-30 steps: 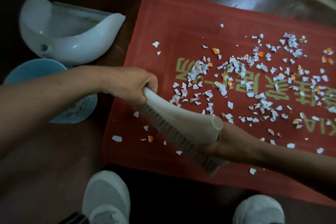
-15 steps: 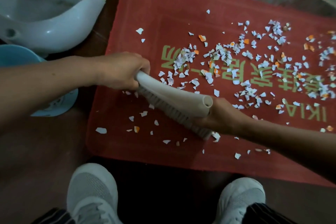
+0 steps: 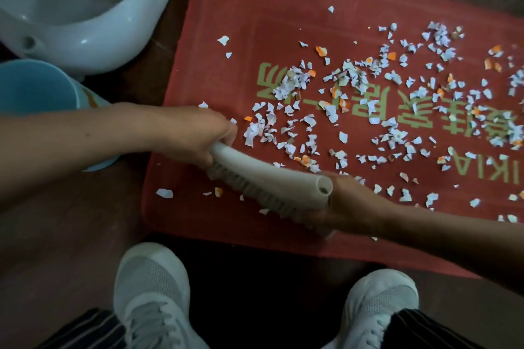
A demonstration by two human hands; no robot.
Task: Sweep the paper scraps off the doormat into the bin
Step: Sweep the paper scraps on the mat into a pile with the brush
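A red doormat (image 3: 249, 3) with green lettering lies on the dark floor. Several white and orange paper scraps (image 3: 348, 110) are strewn over its middle and right; a few lie near its left edge. A white hand brush (image 3: 269, 178) lies slanted over the mat's near left part, bristles down. My left hand (image 3: 198, 133) grips the brush's far left end. My right hand (image 3: 348, 201) holds its near right end by the hollow tube opening. A blue bin (image 3: 37, 88) stands left of the mat, partly hidden by my left forearm.
A white dustpan (image 3: 85, 28) lies on the floor at the upper left, beside the bin. My two white shoes (image 3: 153, 292) stand at the mat's near edge. Dark wooden floor surrounds the mat.
The brush has stayed between both hands over the mat's near left part. The view has shifted, with mat and scraps sliding in the frame. Both grips are unchanged.
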